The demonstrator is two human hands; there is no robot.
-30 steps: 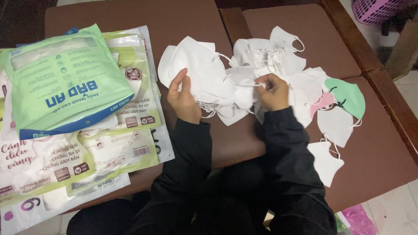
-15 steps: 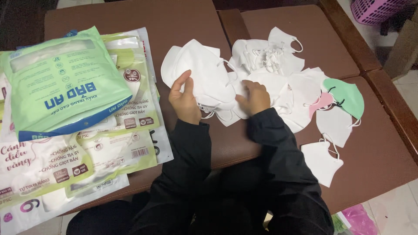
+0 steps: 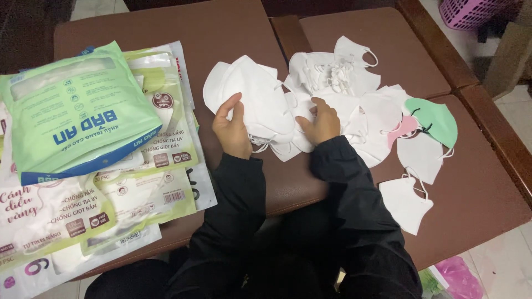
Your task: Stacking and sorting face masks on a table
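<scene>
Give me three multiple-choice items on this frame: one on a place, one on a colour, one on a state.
1. Where do the packets lie from the person's view?
A. left of the hands
B. right of the hands
C. on the floor

2. What colour is the mask beside the pink mask?
A. blue
B. green
C. black

3. What is the left hand doing?
A. resting flat on bare table
B. gripping a stack of white masks
C. holding a packet

Answers: 1 A, the packets fill the table's left side; 2 B, it is mint green; 3 B, its fingers close on the stack's edge.
</scene>
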